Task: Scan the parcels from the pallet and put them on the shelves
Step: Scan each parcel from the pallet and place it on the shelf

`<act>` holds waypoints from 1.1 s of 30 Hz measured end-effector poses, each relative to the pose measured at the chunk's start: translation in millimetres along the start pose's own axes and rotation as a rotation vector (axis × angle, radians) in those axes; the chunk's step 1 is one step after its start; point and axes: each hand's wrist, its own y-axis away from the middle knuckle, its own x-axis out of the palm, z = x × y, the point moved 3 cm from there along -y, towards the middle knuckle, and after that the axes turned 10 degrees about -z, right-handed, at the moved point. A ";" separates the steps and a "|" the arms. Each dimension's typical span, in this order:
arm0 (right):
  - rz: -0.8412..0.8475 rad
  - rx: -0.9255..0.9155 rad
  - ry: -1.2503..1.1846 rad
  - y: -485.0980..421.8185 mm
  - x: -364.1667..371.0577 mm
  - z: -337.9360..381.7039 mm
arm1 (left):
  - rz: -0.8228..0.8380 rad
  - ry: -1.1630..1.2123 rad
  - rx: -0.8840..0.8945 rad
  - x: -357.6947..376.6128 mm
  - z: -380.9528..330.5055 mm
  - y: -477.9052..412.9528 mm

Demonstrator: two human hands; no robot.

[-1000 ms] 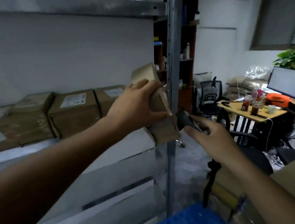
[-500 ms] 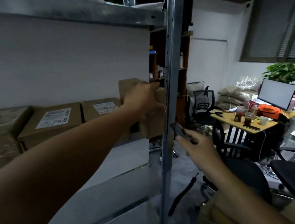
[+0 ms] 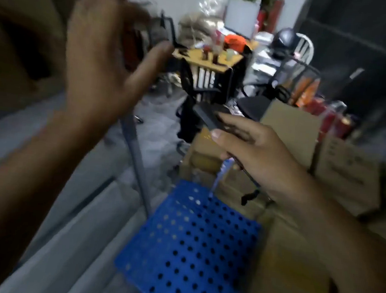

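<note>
**While the scanner sat ready, the free hand was way over on the shelf side**

Since the whole shot was smeared with motion blur, take the fine detail with a grain of salt, but the layout was clear enough. The left hand (image 3: 102,52) was raised up high on the shelf (image 3: 44,180) side, fingers spread and loosely bent, with nothing in it. The right hand (image 3: 261,157) was lower and further right, fingers wrapped around the dark scanner (image 3: 209,116), thumb laid along its side and its nose pointing up and left. A strap (image 3: 250,195) dangled under that hand.

What mattered imo: the parcels (image 3: 348,174) were all stacked down and to the right of the empty hand, along the right side of the blue perforated pallet (image 3: 190,246), with a bare patch of pallet and the grey shelf post (image 3: 137,160) in between. The right hand hovered just over the nearest boxes, so it was the closer one by far, but it was busy with the scanner. My guess is the left had to drop and swing across to the right to grab one. The boxes looked like they ran lengthwise away from the camera, though I couldn't tell for sure through the blur, and the labels weren't readable.

Cluttered desk (image 3: 209,56) in the background, nothing to do with the job.
</note>
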 end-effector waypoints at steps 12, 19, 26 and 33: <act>-0.173 0.512 0.629 257.5 -109.3 -144.7 | 1.138 0.659 0.040 85.2 -241.8 395.1; -0.278 0.596 0.747 332.2 -133.9 -187.4 | 1.217 0.278 0.279 64.4 -267.1 420.9; -0.261 0.513 0.602 362.4 -133.8 -206.3 | 1.308 0.133 0.414 19.7 -284.5 437.5; -0.208 0.406 0.486 361.9 -143.9 -207.8 | 1.109 0.500 0.052 -9.8 -253.5 414.2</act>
